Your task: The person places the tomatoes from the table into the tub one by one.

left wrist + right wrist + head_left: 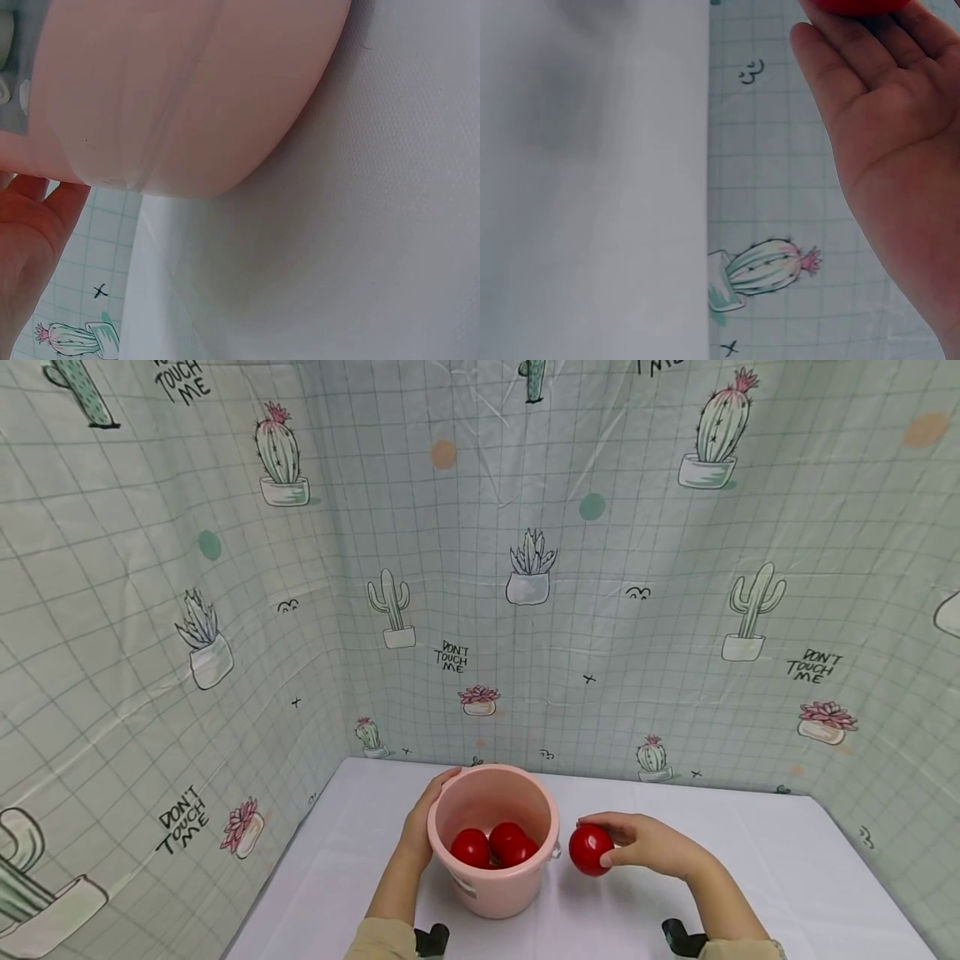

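A pink bucket (498, 889) stands upright on the white table, with several glossy red tomatoes (471, 848) lying inside. My left hand (420, 822) rests along the bucket's left side, its fingers reaching the rim at the back. In the left wrist view, the left fingers (67, 202) lie against the pink wall. Just right of the bucket, my right hand (645, 843) holds another round red tomato (590, 850) between thumb and fingers, close over the table. Only the lower edge of this tomato (862, 6) shows in the right wrist view, above the palm.
The table (750, 843) has a white cover. Behind and on both sides hangs a grid-patterned cloth (480, 635) printed with cacti. A small handle knob (556, 851) sticks out on the bucket's right side, between it and the held tomato.
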`<state>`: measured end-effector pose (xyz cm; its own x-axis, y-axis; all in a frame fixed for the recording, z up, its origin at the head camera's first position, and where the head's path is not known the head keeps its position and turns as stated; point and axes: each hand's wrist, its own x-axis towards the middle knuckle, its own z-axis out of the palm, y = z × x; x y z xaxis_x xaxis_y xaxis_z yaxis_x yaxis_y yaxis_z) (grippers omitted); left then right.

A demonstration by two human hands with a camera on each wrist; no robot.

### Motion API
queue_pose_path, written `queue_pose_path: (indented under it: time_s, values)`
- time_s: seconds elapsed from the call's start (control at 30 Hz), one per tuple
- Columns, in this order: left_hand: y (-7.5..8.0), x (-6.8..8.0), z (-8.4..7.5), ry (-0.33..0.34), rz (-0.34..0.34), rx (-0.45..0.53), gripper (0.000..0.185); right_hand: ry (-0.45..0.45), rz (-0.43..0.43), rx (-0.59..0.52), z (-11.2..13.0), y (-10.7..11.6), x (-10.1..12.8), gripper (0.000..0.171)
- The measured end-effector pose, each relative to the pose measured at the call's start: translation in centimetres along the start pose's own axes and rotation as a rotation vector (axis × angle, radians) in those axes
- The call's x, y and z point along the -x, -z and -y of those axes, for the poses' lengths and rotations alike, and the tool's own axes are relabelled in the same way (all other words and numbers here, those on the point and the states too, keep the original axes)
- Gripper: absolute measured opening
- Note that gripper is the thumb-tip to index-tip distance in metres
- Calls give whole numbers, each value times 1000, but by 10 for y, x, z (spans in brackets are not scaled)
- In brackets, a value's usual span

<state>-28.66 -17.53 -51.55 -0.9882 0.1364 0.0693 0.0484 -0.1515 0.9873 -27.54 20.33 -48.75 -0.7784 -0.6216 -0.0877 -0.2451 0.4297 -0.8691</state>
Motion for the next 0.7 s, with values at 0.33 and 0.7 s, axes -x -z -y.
queue_pose_path:
  time_s: [0.33,0.7]
  values:
    - [0,1,0,-1,-7,1,49,-21,-47,28,22,32,-7,55]
    - [0,0,1,-12,-7,-4,50,-9,-33,53,53,59,-19,59]
